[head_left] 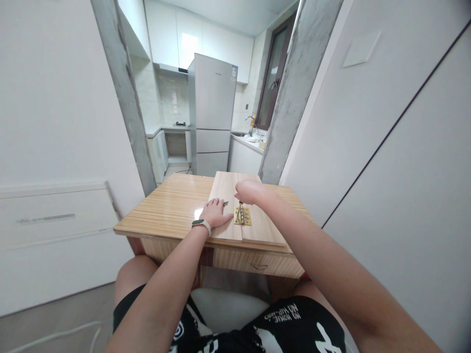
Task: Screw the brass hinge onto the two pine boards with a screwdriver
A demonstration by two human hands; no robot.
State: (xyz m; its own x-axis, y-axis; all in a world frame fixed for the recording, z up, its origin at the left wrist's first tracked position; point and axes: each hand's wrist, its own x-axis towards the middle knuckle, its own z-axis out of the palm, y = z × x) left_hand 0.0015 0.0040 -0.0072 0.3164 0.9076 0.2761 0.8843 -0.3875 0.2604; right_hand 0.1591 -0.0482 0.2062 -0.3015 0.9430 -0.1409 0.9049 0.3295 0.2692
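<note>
Two pale wooden boards (pixel 225 184) lie side by side on the table, with a brass hinge (pixel 243 216) across the seam between them. My left hand (pixel 216 213) rests flat on the left board, fingers stretched out and thumb beside the hinge. Small dark metal pieces (pixel 225 203), too small to name, lie by its fingertips. Just above the hinge, my right hand (pixel 248 191) is closed in a fist. Something thin and brass-coloured shows under it, over the hinge; what the fist holds is mostly hidden by the fingers.
The wood-grain table (pixel 165 211) has a drawer with a metal handle (pixel 259 266) at its front, above my knees. White walls stand close on both sides. Behind the table are a grey refrigerator (pixel 215 98) and a sink tap (pixel 250 122) on a counter.
</note>
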